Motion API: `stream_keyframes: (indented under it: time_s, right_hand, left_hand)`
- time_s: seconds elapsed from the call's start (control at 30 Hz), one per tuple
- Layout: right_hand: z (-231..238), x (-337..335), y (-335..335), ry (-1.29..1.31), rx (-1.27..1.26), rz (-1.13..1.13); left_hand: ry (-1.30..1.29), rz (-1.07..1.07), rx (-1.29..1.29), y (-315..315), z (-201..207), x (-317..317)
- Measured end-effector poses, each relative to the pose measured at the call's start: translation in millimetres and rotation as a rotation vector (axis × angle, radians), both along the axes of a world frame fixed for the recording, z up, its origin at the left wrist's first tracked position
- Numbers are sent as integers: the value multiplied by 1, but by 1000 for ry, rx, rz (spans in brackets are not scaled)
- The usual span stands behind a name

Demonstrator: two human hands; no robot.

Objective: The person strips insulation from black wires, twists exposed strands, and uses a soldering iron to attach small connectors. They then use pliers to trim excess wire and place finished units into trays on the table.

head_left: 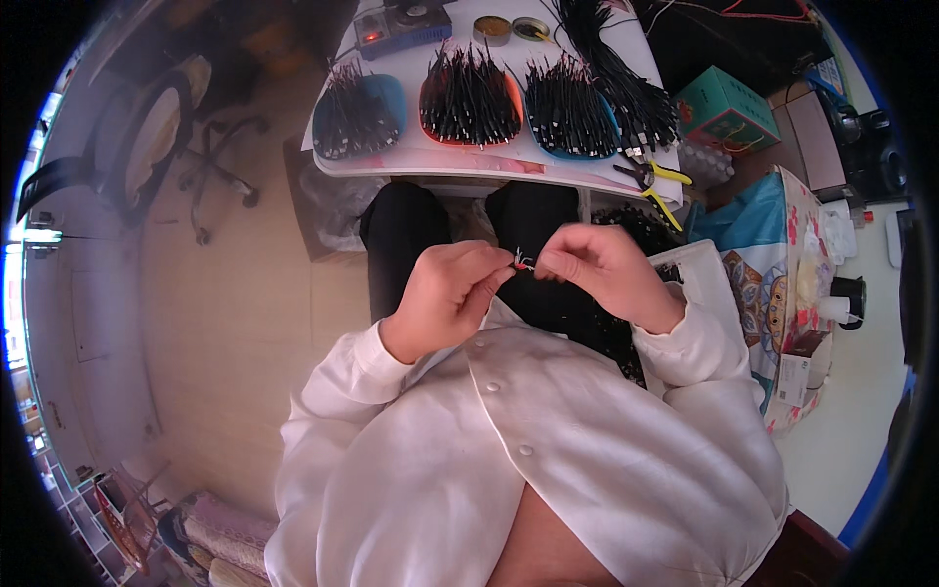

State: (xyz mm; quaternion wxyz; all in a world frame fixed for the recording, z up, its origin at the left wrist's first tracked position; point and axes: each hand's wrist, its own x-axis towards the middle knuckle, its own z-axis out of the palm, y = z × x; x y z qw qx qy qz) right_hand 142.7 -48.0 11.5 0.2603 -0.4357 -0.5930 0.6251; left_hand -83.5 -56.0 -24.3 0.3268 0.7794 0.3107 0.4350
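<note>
My left hand [452, 286], thumb and forefinger pinched together, holds the end of a small cable [523, 262] above my lap. Thin red and pale wire ends stick out from its fingertips; the rest of the cable is hidden by the hand or lost against my dark trousers. From the other side, my right hand [608, 272] has its thumb and fingers closed at the tips of these wires. Its fingers are slightly blurred, so the exact grip on the wire ends is hard to see.
On the white table [391, 164] ahead, several short black cables fill a left blue tray [395, 93], an orange tray [515, 98] and a right blue tray [610, 137]. Yellow-handled wire strippers [663, 186] overhang the front edge. A green box [729, 110] stands at the right.
</note>
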Motion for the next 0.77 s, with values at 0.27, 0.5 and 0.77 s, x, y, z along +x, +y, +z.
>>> stream_keyframes:
  time_s: [0.27,0.5,0.77]
  right_hand:
    - [16,-4,11,-326,1286,193]
    - [7,-20,-5,-215,835,0]
    - [20,-7,-1,-63,575,121]
  left_hand:
    - [-182,-72,-358,-3,0,0]
    - [83,108,131,-15,8,5]
    - [-529,-248,-710,-13,-11,-14]
